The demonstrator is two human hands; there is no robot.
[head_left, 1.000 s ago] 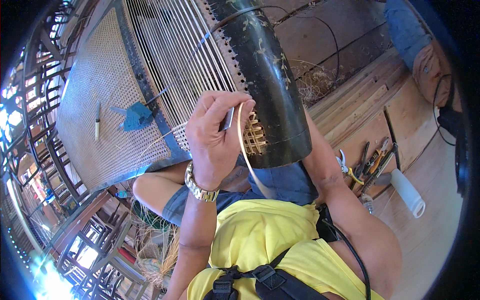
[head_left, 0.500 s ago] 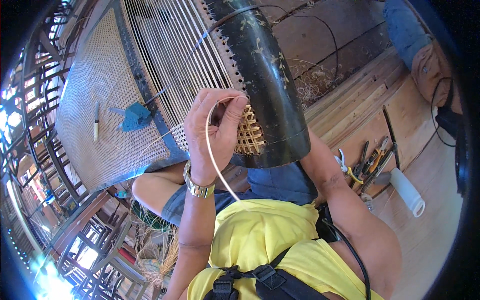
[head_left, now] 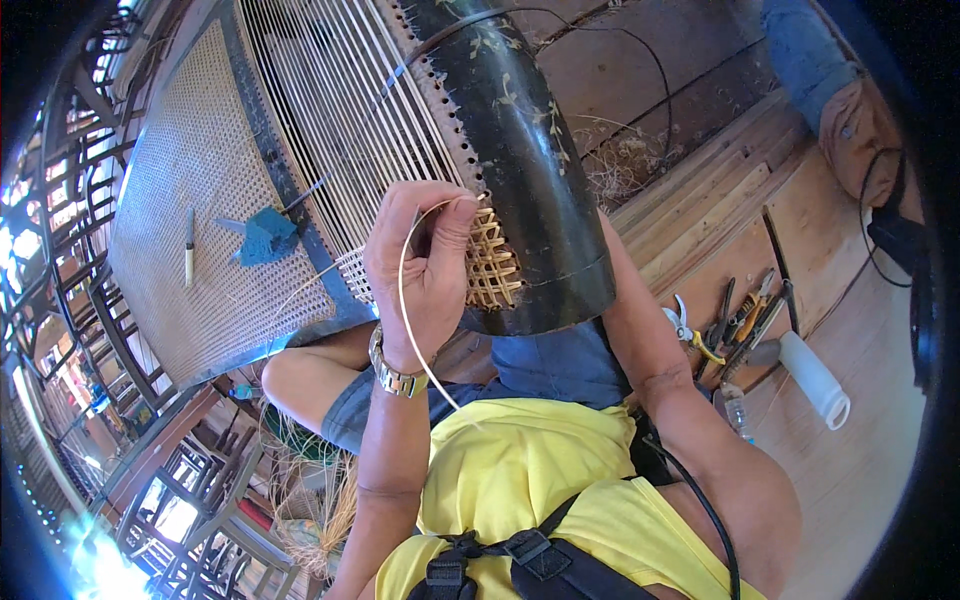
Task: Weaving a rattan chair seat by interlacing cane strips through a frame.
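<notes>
Pinching a pale cane strand (head_left: 402,285) between thumb and forefinger, we hold the left hand (head_left: 418,262) just left of a small woven patch (head_left: 492,265), its fingers drawn narrow on the strand. From those fingertips the strand bows out to the left, then runs back past the wristwatch (head_left: 395,376) toward our yellow shirt (head_left: 530,450). Our right hand is out of sight; only its forearm (head_left: 650,345) shows, going under the black curved rail (head_left: 545,190) to the right of the left fingers, so we cannot tell what it holds.

The strand's bend is tightest close to the pinch, so we judge that a hard pull could kink or split it there, more readily if the cane is dry. The loose tail, lying so near the watch, could snag on the band or in the shirt's folds. A weak pinch could let the strand slip and leave slack in the patch beside the fingers. With the right hand hidden, a strand could also twist beneath without our noticing. Beyond the fingers, the long parallel strands (head_left: 350,120) stretch away unwoven; a knuckle hooked under one could drag it out of line.
</notes>
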